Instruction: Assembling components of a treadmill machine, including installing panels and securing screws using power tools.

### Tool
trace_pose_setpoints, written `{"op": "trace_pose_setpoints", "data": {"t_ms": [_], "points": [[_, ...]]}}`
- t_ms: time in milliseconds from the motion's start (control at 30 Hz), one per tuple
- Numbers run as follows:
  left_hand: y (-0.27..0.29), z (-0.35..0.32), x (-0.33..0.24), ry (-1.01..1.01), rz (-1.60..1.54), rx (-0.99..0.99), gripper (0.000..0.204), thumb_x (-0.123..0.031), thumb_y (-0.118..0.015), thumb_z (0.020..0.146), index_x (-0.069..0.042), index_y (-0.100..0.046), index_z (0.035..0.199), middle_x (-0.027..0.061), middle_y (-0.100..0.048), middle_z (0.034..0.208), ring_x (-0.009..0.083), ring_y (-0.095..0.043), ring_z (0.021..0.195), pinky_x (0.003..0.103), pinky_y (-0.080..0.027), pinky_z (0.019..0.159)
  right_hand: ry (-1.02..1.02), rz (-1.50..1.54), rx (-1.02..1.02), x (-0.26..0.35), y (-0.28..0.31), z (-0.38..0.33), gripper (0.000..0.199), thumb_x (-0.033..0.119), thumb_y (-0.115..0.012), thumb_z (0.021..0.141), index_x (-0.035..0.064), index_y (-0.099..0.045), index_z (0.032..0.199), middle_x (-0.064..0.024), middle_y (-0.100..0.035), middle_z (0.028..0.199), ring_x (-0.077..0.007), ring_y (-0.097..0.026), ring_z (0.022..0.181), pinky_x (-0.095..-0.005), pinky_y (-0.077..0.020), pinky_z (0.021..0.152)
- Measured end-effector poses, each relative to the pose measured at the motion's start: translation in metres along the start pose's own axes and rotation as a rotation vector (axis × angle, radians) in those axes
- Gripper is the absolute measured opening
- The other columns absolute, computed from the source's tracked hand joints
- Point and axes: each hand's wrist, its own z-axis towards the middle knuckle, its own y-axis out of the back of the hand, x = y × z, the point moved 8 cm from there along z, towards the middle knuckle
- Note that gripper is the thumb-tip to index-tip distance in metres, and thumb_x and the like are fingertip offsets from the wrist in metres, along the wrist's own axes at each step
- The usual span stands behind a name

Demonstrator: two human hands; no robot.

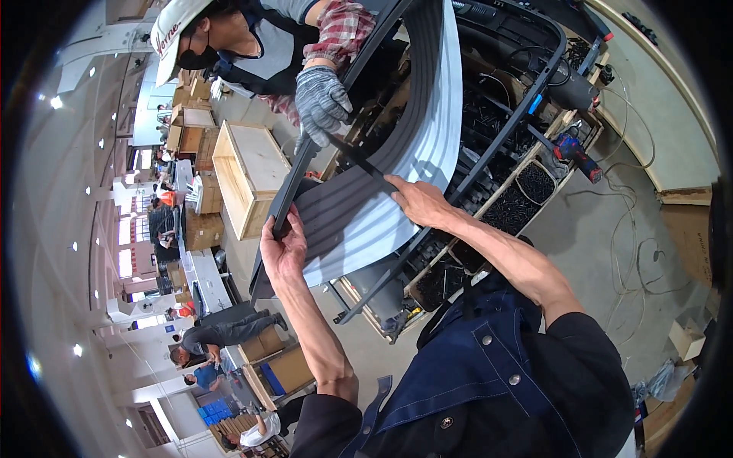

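A curved ribbed sheet, dark grey along one side and pale along the other, bends across the middle between dark metal bars. My left hand is closed on a long dark frame bar at the sheet's left edge, thumb and fingertips on the bar. With my right hand I grip the near end of a short black strip lying across the sheet; part of the grip is hidden. A co-worker's grey-gloved hand is at the far end of the strip, by the frame bar.
Wooden bins of black screws stand under the frame at the right. A cordless drill lies at the bins' far right corner. Cables trail over the floor. An open wooden crate stands at the left, with other people working beyond.
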Motion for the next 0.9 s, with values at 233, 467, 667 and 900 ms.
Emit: {"op": "trace_pose_setpoints", "data": {"t_ms": [233,467,667,900], "points": [[0.000,-0.008,0.008,0.127,-0.113,-0.078,0.038,-0.007,-0.058,0.096,0.012,-0.053,0.129,0.0279,-0.063,0.122,0.0366,-0.065,0.112,0.041,-0.061,0.091,-0.093,-0.044,0.025,-0.016,-0.025,0.018,0.046,0.021,-0.049,0.102,0.0053,-0.045,0.145,-0.0255,-0.071,0.090,-0.0426,-0.070,0.087,-0.0528,-0.0546,0.078],[0.025,-0.016,0.038,0.078,-0.088,-0.068,0.028,-0.002,-0.061,0.096,0.007,-0.059,0.121,0.0215,-0.065,0.122,0.0374,-0.062,0.116,0.043,-0.060,0.096,-0.154,-0.035,-0.017,-0.031,-0.046,0.025,0.046,0.024,-0.048,0.104,0.0129,-0.044,0.148,-0.0228,-0.072,0.098,-0.0398,-0.069,0.089,-0.0489,-0.0552,0.080],[0.056,-0.022,0.072,0.017,-0.101,-0.150,0.011,-0.002,-0.064,0.095,0.003,-0.062,0.105,0.0167,-0.069,0.111,0.0320,-0.067,0.108,0.044,-0.059,0.099,-0.221,0.420,0.154,-0.039,-0.061,0.031,0.050,0.020,-0.050,0.103,0.0091,-0.037,0.151,-0.0052,-0.058,0.068,-0.0116,-0.053,0.052,-0.0284,-0.0470,0.052],[0.082,-0.023,0.105,0.045,-0.120,-0.154,0.011,-0.005,-0.070,0.092,0.002,-0.062,0.091,0.0144,-0.067,0.099,0.0275,-0.069,0.098,0.041,-0.060,0.097,-0.267,0.346,0.172,-0.041,-0.065,0.033,0.037,0.020,-0.050,0.103,-0.0007,-0.045,0.133,-0.0075,-0.060,0.069,-0.0162,-0.057,0.054,-0.0313,-0.0475,0.053]]}}
